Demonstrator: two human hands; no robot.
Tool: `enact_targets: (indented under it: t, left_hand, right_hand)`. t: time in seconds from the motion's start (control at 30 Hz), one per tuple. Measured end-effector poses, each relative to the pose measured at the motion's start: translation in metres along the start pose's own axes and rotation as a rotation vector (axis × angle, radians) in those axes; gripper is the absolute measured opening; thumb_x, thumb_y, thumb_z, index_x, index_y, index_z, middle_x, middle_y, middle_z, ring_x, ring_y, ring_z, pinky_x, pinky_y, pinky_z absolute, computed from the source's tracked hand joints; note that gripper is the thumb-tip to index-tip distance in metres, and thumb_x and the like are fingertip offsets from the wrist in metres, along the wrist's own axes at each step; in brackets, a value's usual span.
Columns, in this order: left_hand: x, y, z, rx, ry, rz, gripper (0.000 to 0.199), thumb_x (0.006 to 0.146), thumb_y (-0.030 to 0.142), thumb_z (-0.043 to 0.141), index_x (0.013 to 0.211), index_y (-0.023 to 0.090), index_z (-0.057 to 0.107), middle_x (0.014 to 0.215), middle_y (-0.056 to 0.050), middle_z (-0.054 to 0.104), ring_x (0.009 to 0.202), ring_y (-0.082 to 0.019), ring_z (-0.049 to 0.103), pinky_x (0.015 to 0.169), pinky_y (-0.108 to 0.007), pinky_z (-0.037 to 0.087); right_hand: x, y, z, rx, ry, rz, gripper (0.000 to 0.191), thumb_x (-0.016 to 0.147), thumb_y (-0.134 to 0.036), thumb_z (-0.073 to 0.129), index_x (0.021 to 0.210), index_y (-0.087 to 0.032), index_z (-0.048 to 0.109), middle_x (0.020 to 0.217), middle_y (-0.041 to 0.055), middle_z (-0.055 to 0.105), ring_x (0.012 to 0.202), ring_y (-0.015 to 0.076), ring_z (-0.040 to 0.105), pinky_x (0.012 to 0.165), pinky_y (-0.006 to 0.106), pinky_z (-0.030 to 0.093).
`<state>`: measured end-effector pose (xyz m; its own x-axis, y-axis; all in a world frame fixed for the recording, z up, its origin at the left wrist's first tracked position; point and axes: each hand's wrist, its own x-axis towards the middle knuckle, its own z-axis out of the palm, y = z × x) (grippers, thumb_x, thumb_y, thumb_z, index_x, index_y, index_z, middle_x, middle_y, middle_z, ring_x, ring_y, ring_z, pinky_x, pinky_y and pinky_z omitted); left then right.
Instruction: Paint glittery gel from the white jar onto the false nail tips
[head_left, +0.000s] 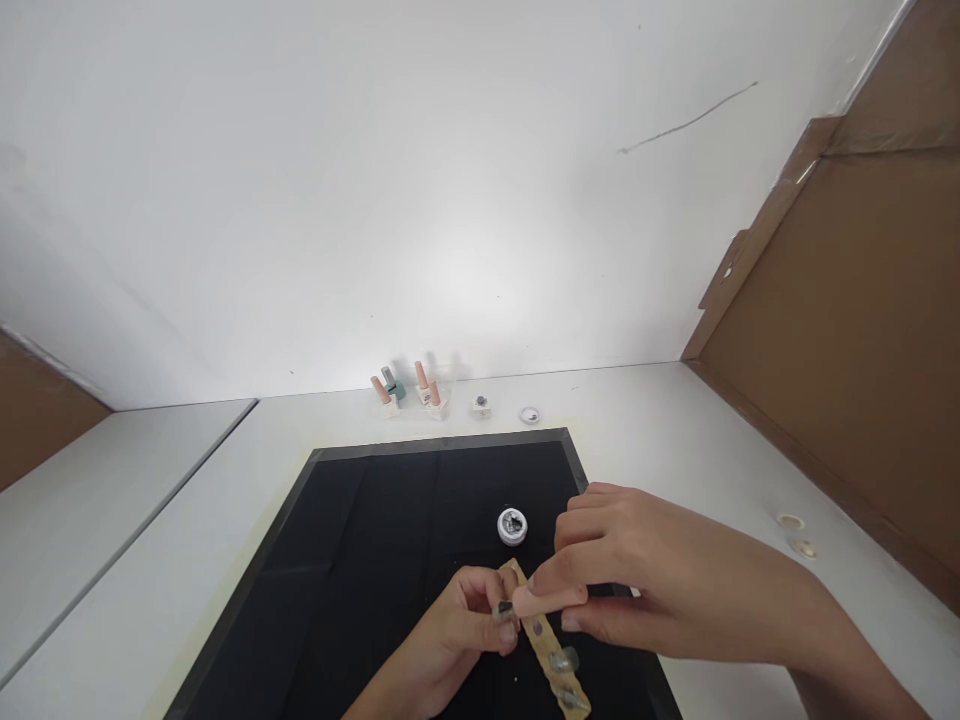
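My left hand (465,630) pinches a small glossy press-on nail (503,609) between thumb and fingers. From the right, my right hand (607,570) reaches over with its index finger stretched to the nail, the fingertip at its edge. The right thumb stays apart, and the other fingers are curled. Below both hands lies a tan strip (538,640), partly hidden by them, with glossy nail tips (564,659) on its near part. An open round white jar (512,526) with silvery flakes or foil inside stands just beyond the hands.
A black mat (375,530) covers the middle of the white table. Behind it stand several nail polish bottles (386,396), a small square pot (481,406) and a round white lid (529,414). Two small round items (802,547) lie right, near a cardboard wall (847,350).
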<state>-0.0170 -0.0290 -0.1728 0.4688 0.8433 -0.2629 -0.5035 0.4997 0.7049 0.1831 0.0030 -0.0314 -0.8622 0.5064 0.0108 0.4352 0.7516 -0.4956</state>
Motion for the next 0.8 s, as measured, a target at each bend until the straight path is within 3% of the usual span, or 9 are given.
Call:
enact_targets:
  t: [0.6,0.8]
  left_hand:
    - [0.0008,0.0014,0.0008,0.030,0.001,-0.019,0.027,0.044,0.021,0.087,0.048,0.015,0.061,0.057,0.002,0.055,0.051,-0.008,0.042,0.050,-0.023,0.025]
    - [-0.0004,0.0032,0.0025,0.000,0.013,-0.018,0.028,0.044,0.018,0.087,0.049,0.016,0.060,0.055,0.003,0.055,0.053,-0.008,0.041,0.051,-0.023,0.023]
  right_hand:
    - [-0.0001,-0.0012,-0.0005,0.008,0.011,-0.047,0.025,0.089,-0.014,0.050,0.105,-0.027,0.066,0.070,-0.0018,0.056,0.065,0.0116,0.049,0.070,0.025,0.036]
    - [0.0005,0.0002,-0.0009,-0.011,-0.008,-0.008,0.028,0.084,-0.009,0.052,0.099,-0.028,0.066,0.067,-0.0037,0.054,0.064,0.0109,0.049,0.069,0.025,0.036]
